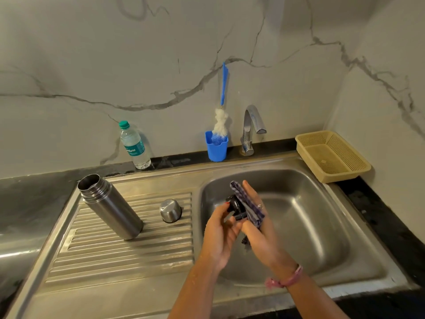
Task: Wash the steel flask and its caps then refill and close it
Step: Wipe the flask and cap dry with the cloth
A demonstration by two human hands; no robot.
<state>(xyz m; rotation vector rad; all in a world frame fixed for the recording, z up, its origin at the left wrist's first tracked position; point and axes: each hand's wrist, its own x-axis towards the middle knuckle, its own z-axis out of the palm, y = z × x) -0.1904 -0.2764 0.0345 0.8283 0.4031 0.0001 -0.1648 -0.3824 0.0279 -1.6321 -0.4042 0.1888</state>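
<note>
The steel flask (110, 206) stands upright and uncapped on the ribbed drainboard (128, 252). To its right a steel cup cap (170, 210) sits upside down on the board. Over the sink basin (305, 226) my left hand (220, 236) grips a black inner cap (234, 204). My right hand (257, 224) holds a blue checked cloth (248, 203) against that cap, its fingers lying straight along the cloth.
A plastic water bottle (134, 147) with a green lid stands at the back wall. A blue cup (216, 147) holds a bottle brush (221, 116). The tap (251, 128) is off. A beige basket (332, 156) sits at the sink's right rear corner.
</note>
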